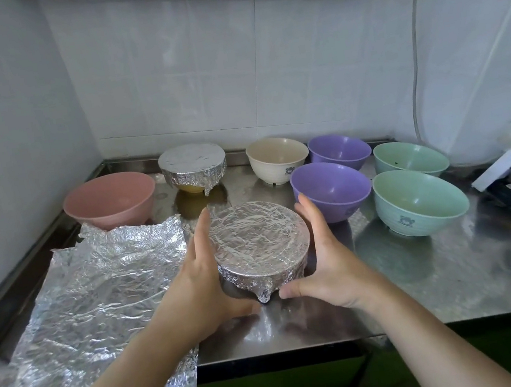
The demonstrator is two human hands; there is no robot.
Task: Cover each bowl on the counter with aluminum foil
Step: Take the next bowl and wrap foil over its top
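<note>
A steel counter [427, 283] is seen beneath the grip. Just left of it, a large crinkled foil sheet [91, 304] is spread, its near end hanging over the counter's edge. Between the hands, a foil-wrapped bowl [260, 245] is held; its top is drawn flat and wrinkled, with a pinched tail at the near side. It is cupped by the left hand [208, 286] and the right hand [327, 259], fingers curved round its sides. Beyond the grip, a second foil-covered bowl [192, 166] stands.
</note>
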